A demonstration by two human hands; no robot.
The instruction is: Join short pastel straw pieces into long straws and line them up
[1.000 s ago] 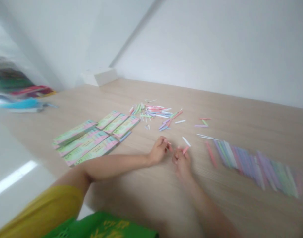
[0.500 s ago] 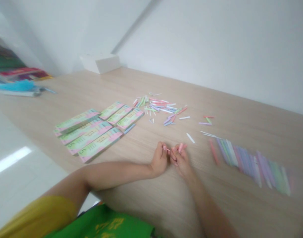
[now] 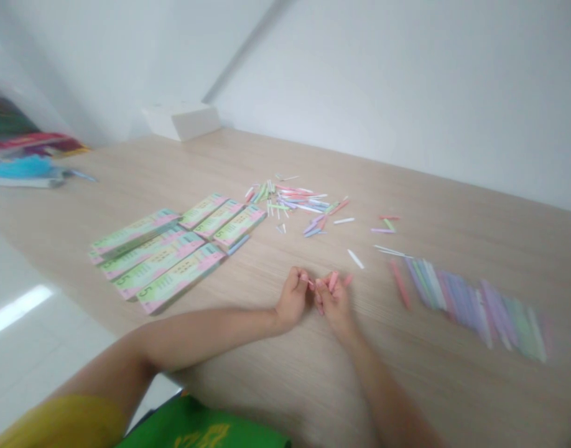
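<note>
My left hand [image 3: 291, 301] is closed in a pinch, its fingertips on the end of a thin pink piece that spans the small gap between my hands. My right hand [image 3: 336, 310] is closed around a short pink stick [image 3: 333, 281], and more pink pokes out beside its fingers. Both hands meet low over the wooden table [image 3: 248, 280]. Blur and the fingers hide how the pink pieces fit together. To the right, a single pink stick [image 3: 400, 285] lies beside a long row of pastel sticks [image 3: 463, 302].
Several green-and-pink boxes [image 3: 178, 274] lie in rows at left, a blue stick [image 3: 239, 244] beside them. A loose pile of thin coloured pieces [image 3: 299, 200] is beyond my hands. A white box [image 3: 183, 121] stands against the wall; a blue item [image 3: 27, 168] lies far left.
The view has shifted slightly. My hands stay together, and the pink stick in my right hand stands more upright between the fingers.
</note>
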